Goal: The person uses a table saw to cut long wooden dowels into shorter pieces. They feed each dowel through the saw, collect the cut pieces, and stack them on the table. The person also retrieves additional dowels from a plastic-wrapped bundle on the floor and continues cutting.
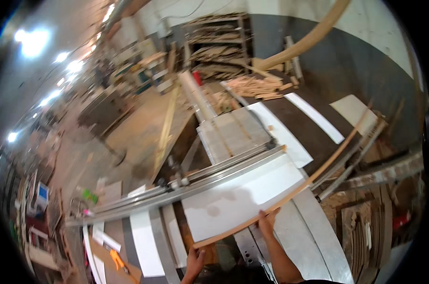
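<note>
A long, thin wooden strip (314,176) runs along the near edge of a white panel (238,199) and reaches far past it to the right. My left hand (194,262) is closed at the strip's left end, by the panel's near left corner. Further right, my right hand (268,221) grips the same strip, its fingers wrapped partly out of sight beneath. The panel lies on a metal machine table (309,227), its far side along a metal fence rail (214,173). Shadows fall across the panel's white face.
Beyond the rail stands a grey machine bed (236,132). White strips (314,116) lie on a dark surface at the far right, near a pile of wood offcuts (254,85). An orange-handled tool (117,260) and a white board (146,244) are at the near left.
</note>
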A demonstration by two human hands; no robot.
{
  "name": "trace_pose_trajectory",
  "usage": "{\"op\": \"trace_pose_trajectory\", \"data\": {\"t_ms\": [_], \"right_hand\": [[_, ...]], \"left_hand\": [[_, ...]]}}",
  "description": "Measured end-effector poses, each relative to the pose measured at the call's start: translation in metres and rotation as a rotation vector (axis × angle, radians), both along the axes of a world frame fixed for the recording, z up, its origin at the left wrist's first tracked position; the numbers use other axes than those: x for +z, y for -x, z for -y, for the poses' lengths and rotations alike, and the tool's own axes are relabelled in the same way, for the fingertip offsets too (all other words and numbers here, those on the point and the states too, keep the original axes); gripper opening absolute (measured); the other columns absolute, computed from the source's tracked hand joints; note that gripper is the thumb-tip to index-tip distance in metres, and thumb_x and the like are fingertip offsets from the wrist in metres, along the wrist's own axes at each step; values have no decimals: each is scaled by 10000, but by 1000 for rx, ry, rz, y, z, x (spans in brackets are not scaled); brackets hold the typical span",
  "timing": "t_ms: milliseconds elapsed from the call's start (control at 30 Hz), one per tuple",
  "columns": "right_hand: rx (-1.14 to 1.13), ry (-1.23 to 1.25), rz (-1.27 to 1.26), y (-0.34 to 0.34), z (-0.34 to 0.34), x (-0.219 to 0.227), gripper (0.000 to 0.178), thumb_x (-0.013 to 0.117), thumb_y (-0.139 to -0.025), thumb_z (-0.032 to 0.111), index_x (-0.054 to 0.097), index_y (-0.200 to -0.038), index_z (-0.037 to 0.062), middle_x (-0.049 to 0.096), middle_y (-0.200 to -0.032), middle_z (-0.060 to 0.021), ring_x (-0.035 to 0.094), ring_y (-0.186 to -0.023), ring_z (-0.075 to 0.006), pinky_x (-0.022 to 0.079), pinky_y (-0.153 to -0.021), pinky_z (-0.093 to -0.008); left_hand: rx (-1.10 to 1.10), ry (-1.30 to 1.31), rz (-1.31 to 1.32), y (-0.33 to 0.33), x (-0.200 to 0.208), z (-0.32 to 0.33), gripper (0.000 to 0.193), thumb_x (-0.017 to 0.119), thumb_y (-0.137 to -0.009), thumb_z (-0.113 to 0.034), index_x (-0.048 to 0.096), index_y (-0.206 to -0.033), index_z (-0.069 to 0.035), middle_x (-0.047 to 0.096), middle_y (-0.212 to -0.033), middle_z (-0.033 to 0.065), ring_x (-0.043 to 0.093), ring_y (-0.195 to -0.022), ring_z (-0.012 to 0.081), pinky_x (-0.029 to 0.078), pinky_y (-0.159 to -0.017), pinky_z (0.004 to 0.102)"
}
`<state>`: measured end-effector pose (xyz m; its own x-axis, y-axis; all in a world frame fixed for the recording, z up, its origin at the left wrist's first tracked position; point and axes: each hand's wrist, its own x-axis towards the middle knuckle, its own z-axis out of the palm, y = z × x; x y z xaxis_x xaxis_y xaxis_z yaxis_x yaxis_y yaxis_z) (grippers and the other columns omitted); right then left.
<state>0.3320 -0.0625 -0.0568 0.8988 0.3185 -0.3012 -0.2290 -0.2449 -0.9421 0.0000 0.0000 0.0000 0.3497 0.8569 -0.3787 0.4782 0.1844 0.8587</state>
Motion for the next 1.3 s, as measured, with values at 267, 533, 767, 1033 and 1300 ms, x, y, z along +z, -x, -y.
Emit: {"op": "trace_pose_trajectory", "data": {"t_ms": [267,533,767,1033,1300], "right_hand": [[145,323,100,-83,-24,-2,1100,671,-928,340,-111,-1530,-147,698,-1064,-343,680,-1021,-488,544,-916,-499],[120,364,121,-127,-46,9,884,673,-928,232,143,-1471,-222,689,-720,-189,656,-490,-277,543,-431,-378],[183,313,187,-158,-78,-26,390,720,-919,262,630,-925,-118,684,-652,-154,642,-451,-247,544,-451,-369],[89,346,128,-164,-122,4,1048,705,-908,260,-49,-1366,-306,707,-748,-196,672,-499,-268,560,-467,-354],[57,388,144,-170,-136,19,901,711,-905,233,100,-1322,-282,704,-765,-207,661,-476,-272,553,-423,-355]], "left_hand": [[55,127,143,-90,6,-25,658,680,-989,-256,367,-1466,72,525,-1434,254,591,-1249,322,480,-1046,382],[-47,211,-97,-121,8,-71,854,714,-932,-474,382,-1517,52,486,-1465,297,542,-1321,354,483,-1047,426],[105,-597,-94,-149,44,-204,587,808,-858,-207,540,-1328,22,579,-1297,243,567,-1200,393,432,-1070,450],[278,-826,-132,-201,67,-352,647,739,-899,-263,481,-1363,107,552,-1296,330,534,-1221,473,417,-1057,486],[266,-690,-9,-180,53,-360,485,653,-937,-170,537,-1345,66,646,-1251,279,635,-1151,401,475,-1004,427]]}}
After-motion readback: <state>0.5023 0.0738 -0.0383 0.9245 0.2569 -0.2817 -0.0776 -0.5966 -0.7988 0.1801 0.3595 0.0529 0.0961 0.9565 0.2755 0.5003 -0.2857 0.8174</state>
